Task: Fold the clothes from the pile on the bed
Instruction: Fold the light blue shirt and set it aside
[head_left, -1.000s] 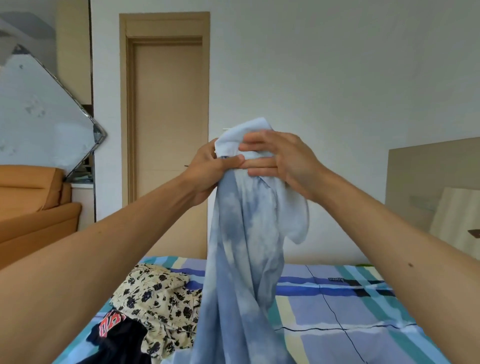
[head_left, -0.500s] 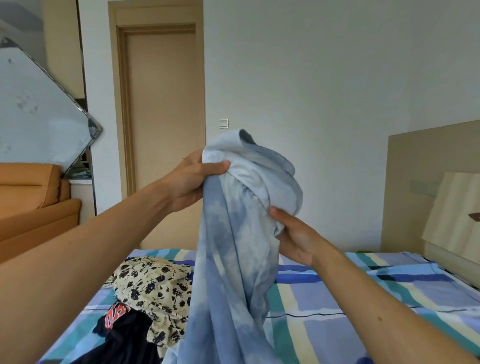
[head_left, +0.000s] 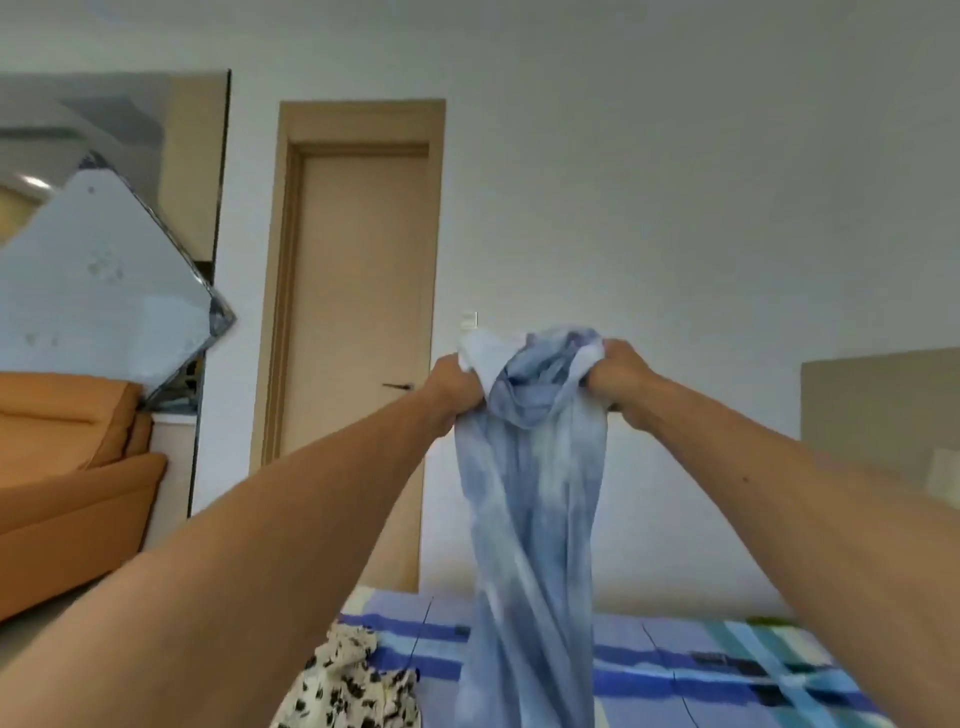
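- Two hands, the left hand (head_left: 457, 387) and the right hand (head_left: 618, 376), each clench the bunched top of a blue tie-dye garment (head_left: 535, 493), held above the bed (head_left: 727, 670) and hanging toward it.
- A floral garment (head_left: 353, 686) lies on the bed's left part.
- Beyond the bed stands a door (head_left: 363, 312).

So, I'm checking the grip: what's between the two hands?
Head view: the bunched top of the blue garment fills the gap between the left hand and right hand, both gripping it.
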